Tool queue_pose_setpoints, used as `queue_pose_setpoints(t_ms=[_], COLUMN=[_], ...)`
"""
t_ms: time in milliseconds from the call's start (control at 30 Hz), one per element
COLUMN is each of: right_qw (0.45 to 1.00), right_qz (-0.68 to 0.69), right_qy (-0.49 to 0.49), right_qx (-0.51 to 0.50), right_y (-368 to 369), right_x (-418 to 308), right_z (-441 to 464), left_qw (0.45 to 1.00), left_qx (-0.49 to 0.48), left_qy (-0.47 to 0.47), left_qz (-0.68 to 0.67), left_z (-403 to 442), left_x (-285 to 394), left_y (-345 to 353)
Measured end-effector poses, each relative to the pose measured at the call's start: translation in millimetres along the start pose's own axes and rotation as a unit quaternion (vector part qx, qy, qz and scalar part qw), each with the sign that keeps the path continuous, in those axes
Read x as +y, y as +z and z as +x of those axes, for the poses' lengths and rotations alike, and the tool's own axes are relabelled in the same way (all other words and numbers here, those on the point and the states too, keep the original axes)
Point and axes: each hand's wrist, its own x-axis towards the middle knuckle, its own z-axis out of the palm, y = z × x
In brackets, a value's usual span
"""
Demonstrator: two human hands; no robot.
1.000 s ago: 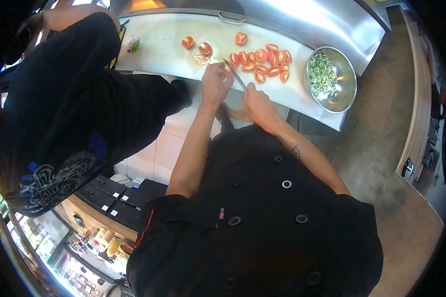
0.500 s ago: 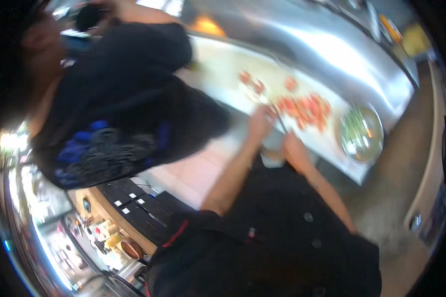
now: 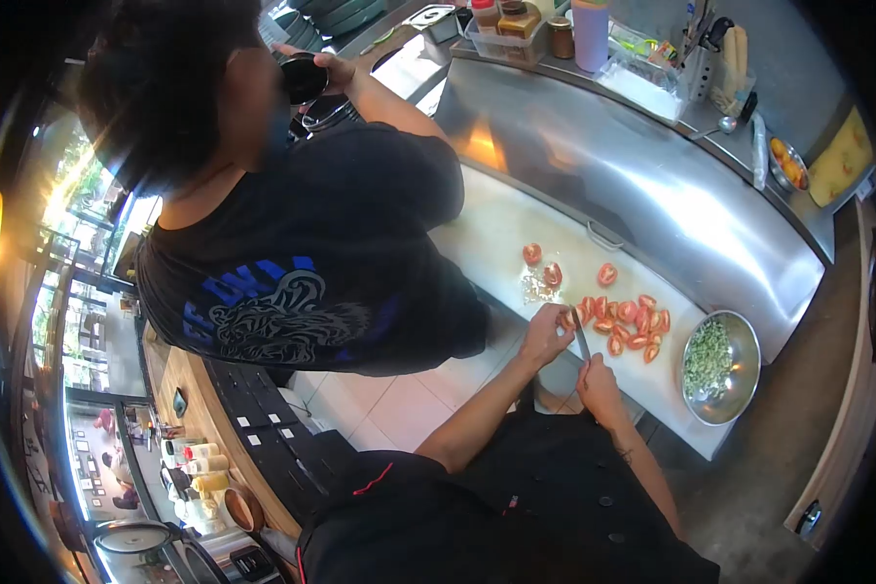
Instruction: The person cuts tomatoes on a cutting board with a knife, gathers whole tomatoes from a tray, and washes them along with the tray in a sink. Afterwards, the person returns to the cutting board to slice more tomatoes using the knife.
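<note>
My left hand (image 3: pixel 547 336) is closed on a tomato piece (image 3: pixel 567 319) at the front edge of the white cutting board (image 3: pixel 492 204). In my right hand (image 3: pixel 599 387) is the handle of a knife (image 3: pixel 581 336), its blade beside the tomato piece and my left fingers. Several cut tomatoes (image 3: pixel 629 311) lie just right of the blade. Farther left, two tomato halves (image 3: pixel 552 274) rest near wet seeds and juice, and another half (image 3: pixel 607 273) lies toward the back.
A steel bowl (image 3: pixel 745 384) of chopped green pieces (image 3: pixel 708 360) stands at the board's right end. At left a co-worker in a black shirt (image 3: pixel 311 253) holds a dark bowl (image 3: pixel 304 78). Behind the steel panel (image 3: pixel 652 195), a shelf carries bottles, utensils and containers.
The view has swung up and left, so the board and hands appear lower right, and the co-worker's head and back shelf show. Both hands keep their hold on the knife and tomato piece.
</note>
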Motion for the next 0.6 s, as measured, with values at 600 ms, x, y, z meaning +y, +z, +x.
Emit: queue_pose_setpoints(t_ms=[600], right_qw=[0.998], right_qz=[0.046], right_qy=[0.037], right_qx=[-0.028], right_y=[-10], right_x=[-6], right_z=[13], left_qw=[0.999], left_qx=[0.04], left_qy=[-0.023], left_qz=[0.009], left_z=[0], left_x=[-7], left_y=[5])
